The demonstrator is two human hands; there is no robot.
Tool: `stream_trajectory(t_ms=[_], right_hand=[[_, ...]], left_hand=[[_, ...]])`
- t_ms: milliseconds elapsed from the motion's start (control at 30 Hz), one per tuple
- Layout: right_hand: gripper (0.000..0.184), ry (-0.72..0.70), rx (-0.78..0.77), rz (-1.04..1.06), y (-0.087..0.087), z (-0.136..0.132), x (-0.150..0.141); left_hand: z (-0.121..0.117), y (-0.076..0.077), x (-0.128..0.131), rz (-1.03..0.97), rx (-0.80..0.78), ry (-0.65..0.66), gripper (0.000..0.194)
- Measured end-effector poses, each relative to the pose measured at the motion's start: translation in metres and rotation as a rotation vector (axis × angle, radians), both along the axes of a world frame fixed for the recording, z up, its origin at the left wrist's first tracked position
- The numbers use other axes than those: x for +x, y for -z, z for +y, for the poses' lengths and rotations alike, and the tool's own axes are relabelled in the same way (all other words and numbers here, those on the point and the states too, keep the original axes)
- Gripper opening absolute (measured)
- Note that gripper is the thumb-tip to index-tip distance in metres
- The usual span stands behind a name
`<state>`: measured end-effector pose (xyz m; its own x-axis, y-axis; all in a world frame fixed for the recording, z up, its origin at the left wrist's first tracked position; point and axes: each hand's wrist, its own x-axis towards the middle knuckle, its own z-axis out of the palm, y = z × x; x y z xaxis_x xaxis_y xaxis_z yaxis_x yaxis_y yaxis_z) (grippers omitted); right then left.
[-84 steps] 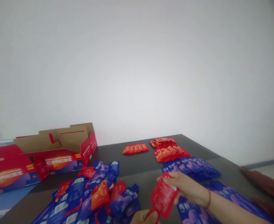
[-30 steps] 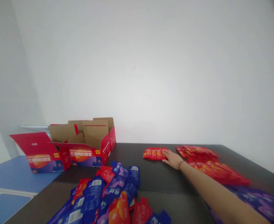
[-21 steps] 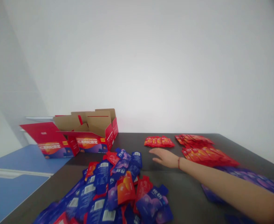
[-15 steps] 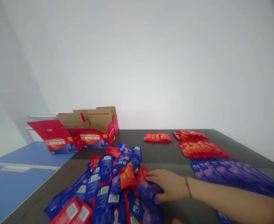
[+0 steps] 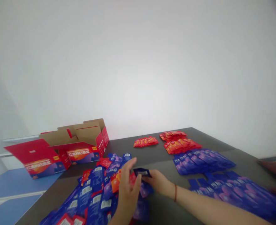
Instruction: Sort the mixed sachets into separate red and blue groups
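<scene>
My right hand (image 5: 160, 182) is closed on a dark blue sachet (image 5: 141, 172), pinched at its right end and raised above the pile. Facing it on the left, my left hand (image 5: 127, 192) has its fingers apart and holds nothing, close to that sachet but apparently not gripping it. Beneath and left of both hands spreads a jumbled pile of blue sachets (image 5: 97, 179), some with barcodes up. Red sachets are mixed in, among them an orange-red one (image 5: 115, 182) partly covered by my left hand.
Open red cartons (image 5: 81, 154) stand at the back left of the dark table (image 5: 126, 151). Overlapping red sachets (image 5: 146, 141) and more red rows (image 5: 181, 145) lie farther back. Two fanned rows of blue sachets (image 5: 203, 161) occupy the right. A blue surface (image 5: 23, 184) adjoins at left.
My right hand has lifted a blue sachet off the pile. My left hand has come into view beside it. The view has turned to the right and tilted.
</scene>
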<state>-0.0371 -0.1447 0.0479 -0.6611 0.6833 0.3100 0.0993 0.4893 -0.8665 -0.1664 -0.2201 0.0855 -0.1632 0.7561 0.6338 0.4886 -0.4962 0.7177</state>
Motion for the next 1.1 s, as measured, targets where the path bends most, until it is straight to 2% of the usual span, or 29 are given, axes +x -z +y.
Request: stream_trajectory(t_ms=[33,67,133,167,233,300,367,467,533,667,767,933,1100], right_hand=[[0.039,-0.027,-0.156,0.114,0.0,-0.007,0.001],[0.043,-0.052,-0.329,0.235,0.0,-0.014,0.002],[0.047,-0.073,-0.614,0.419,0.002,-0.027,0.004],[0.046,-0.072,-0.671,0.443,0.003,-0.033,0.006],[0.043,-0.048,-0.672,0.412,0.005,-0.04,0.015],[0.041,0.013,-0.608,0.346,0.005,-0.04,0.027],[0.04,0.078,-0.544,0.284,0.006,-0.037,0.041],[0.038,0.126,-0.505,0.209,0.008,-0.032,0.057],[0.036,0.135,-0.503,0.196,0.008,-0.034,0.061],[0.03,0.042,-0.541,0.14,0.003,-0.042,0.062],[0.028,0.038,-0.551,0.112,0.001,-0.046,0.061],[0.033,0.011,-0.594,0.159,0.004,-0.045,0.062],[0.023,-0.006,-0.663,0.119,0.002,-0.052,0.062]], left_hand=[[0.004,0.002,-0.008,-0.091,-0.063,-0.012,0.048],[0.008,0.006,-0.014,-0.164,-0.166,0.038,0.053],[0.011,0.018,-0.018,-0.215,-0.461,0.277,0.053],[0.01,0.025,-0.017,-0.211,-0.603,0.39,0.051],[0.004,0.034,-0.013,-0.182,-0.818,0.521,0.045],[-0.005,0.036,-0.008,-0.164,-0.93,0.537,0.039],[-0.013,0.031,-0.006,-0.136,-0.996,0.535,0.034],[-0.02,0.024,-0.003,-0.1,-1.044,0.528,0.031],[-0.02,0.024,0.001,-0.09,-1.041,0.521,0.035],[-0.02,0.031,0.01,-0.086,-1.055,0.56,0.04],[-0.02,0.03,0.011,-0.076,-1.086,0.603,0.036],[-0.02,0.024,0.007,-0.028,-1.083,0.582,0.028],[-0.018,0.029,0.004,0.115,-1.018,0.551,0.018]])
